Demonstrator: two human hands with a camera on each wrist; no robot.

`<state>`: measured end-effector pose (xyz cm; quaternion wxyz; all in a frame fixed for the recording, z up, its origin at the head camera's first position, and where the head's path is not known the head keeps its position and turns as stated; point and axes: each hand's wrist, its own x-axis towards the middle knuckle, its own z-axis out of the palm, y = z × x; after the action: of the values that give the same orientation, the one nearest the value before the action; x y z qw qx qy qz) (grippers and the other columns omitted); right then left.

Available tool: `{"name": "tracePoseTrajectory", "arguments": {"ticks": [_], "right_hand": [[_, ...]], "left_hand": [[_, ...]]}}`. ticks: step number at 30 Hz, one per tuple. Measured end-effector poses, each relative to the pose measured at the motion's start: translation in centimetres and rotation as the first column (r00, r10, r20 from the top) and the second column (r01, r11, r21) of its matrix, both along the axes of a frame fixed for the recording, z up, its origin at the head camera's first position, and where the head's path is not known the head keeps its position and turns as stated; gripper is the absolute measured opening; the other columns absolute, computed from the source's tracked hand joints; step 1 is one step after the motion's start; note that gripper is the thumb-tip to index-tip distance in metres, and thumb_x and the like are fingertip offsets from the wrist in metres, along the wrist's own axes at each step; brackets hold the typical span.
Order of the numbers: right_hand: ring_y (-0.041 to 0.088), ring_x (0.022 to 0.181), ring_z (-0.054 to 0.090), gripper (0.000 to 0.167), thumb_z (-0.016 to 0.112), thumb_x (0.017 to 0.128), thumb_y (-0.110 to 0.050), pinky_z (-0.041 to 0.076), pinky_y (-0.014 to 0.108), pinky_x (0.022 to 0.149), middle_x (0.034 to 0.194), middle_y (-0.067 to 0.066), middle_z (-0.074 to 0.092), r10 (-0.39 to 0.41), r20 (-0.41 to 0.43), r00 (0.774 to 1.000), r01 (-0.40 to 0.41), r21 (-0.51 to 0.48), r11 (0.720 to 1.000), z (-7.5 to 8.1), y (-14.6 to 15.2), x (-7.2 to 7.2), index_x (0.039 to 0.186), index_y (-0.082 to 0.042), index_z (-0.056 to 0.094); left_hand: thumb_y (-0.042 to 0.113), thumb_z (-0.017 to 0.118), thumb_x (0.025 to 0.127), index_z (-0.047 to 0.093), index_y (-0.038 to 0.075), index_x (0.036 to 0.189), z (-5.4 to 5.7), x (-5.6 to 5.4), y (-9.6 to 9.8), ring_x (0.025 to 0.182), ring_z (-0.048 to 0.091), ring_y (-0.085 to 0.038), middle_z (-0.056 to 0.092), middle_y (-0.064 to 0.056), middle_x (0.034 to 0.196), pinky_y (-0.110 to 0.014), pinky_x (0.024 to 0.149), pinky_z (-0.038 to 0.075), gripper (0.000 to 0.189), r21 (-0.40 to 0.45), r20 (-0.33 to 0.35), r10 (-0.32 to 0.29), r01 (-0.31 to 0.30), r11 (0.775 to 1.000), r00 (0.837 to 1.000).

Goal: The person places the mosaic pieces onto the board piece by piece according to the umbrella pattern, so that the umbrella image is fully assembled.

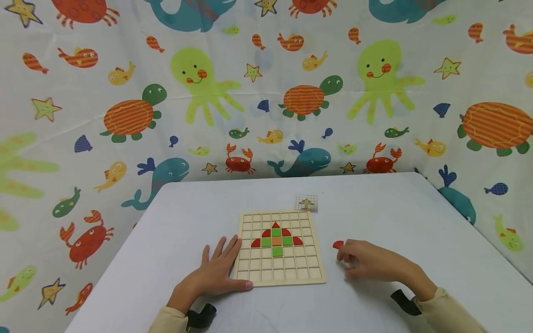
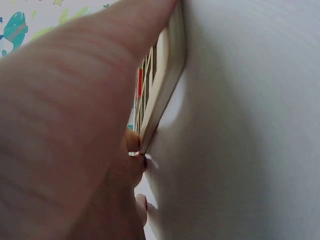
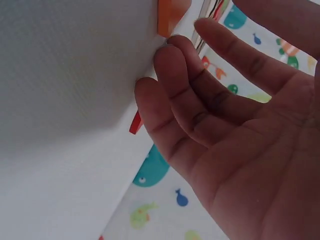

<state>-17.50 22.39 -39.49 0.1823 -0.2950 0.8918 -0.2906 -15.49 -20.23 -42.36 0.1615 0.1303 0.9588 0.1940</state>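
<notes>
My left hand [image 1: 218, 273] rests at the left side of a square wooden grid board [image 1: 281, 274], fingers spread and thumb along its near edge. The left wrist view shows the board's side [image 2: 170, 65] beside the thumb. Red, green and orange pieces [image 1: 276, 241] form an arrow-like pattern in the board's cells. Right of the board, my right hand [image 1: 370, 260] hovers low over the table, fingers loosely bent, beside a rounded red piece [image 1: 338, 244]. In the right wrist view an orange piece [image 3: 165, 17] shows near the fingertips; the hand hides it in the head view.
A small pattern card [image 1: 306, 202] lies behind the board, near its far right corner. White cloth covers the table [image 1: 187, 208]. Behind stands a curtain [image 1: 258, 125] printed with sea animals. A black wrist strap [image 1: 405, 303] shows below the right hand.
</notes>
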Motion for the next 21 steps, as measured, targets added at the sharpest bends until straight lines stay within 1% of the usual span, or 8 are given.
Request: {"name": "tracePoseTrajectory", "arguments": {"ticks": [5, 8, 12, 17, 21], "right_hand": [[0.012, 0.087, 0.054, 0.026, 0.088, 0.086, -0.010, 0.051, 0.028, 0.074, 0.094, -0.006, 0.055, 0.009, 0.019, 1.000, -0.009, 0.022, 1.000, -0.35, 0.36, 0.11, 0.099, -0.020, 0.068], [0.010, 0.082, 0.051, 0.028, 0.086, 0.085, -0.006, 0.046, 0.027, 0.070, 0.088, -0.006, 0.052, 0.024, 0.002, 1.000, -0.024, 0.041, 0.999, -0.45, 0.47, 0.02, 0.095, -0.019, 0.064], [0.007, 0.078, 0.050, 0.029, 0.086, 0.086, -0.006, 0.044, 0.027, 0.068, 0.084, -0.008, 0.052, 0.030, -0.022, 0.999, -0.029, 0.053, 0.998, -0.62, 0.53, -0.13, 0.092, -0.019, 0.060], [0.007, 0.073, 0.052, 0.027, 0.085, 0.090, -0.006, 0.045, 0.026, 0.064, 0.077, -0.009, 0.055, 0.001, -0.014, 1.000, -0.001, 0.002, 1.000, -0.88, 0.28, -0.44, 0.091, -0.017, 0.061], [0.006, 0.071, 0.052, 0.021, 0.082, 0.093, -0.004, 0.045, 0.025, 0.062, 0.076, -0.010, 0.056, 0.006, -0.006, 1.000, -0.006, -0.059, 0.998, -1.05, -0.10, -0.84, 0.093, -0.014, 0.063]], "left_hand": [[0.071, 0.081, 0.081, 0.021, 0.007, 0.172, 0.01, 0.10, 0.04, 0.163, -0.001, -0.044, 0.011, -0.013, 0.179, -0.075, 0.119, -0.009, 0.126, 0.000, 0.000, 0.002, -0.002, 1.000, 1.000], [0.071, 0.081, 0.081, 0.020, 0.007, 0.172, -0.02, 0.14, 0.05, 0.163, -0.001, -0.044, 0.011, -0.013, 0.179, -0.075, 0.119, -0.009, 0.126, -0.004, -0.002, 0.002, -0.002, 1.000, 1.000], [0.071, 0.080, 0.081, 0.020, 0.008, 0.172, -0.12, 0.10, 0.01, 0.163, -0.001, -0.044, 0.010, -0.013, 0.179, -0.075, 0.119, -0.009, 0.126, -0.007, -0.008, -0.001, 0.001, 1.000, 1.000], [0.073, 0.080, 0.081, 0.020, 0.008, 0.172, -0.33, -0.01, -0.01, 0.163, -0.001, -0.044, 0.011, -0.012, 0.179, -0.075, 0.119, -0.009, 0.127, -0.009, -0.007, -0.004, 0.003, 1.000, 1.000], [0.073, 0.080, 0.081, 0.021, 0.007, 0.172, -0.48, -0.15, 0.01, 0.163, -0.001, -0.044, 0.011, -0.013, 0.179, -0.075, 0.119, -0.009, 0.127, -0.007, -0.008, -0.003, 0.003, 1.000, 1.000]]}}
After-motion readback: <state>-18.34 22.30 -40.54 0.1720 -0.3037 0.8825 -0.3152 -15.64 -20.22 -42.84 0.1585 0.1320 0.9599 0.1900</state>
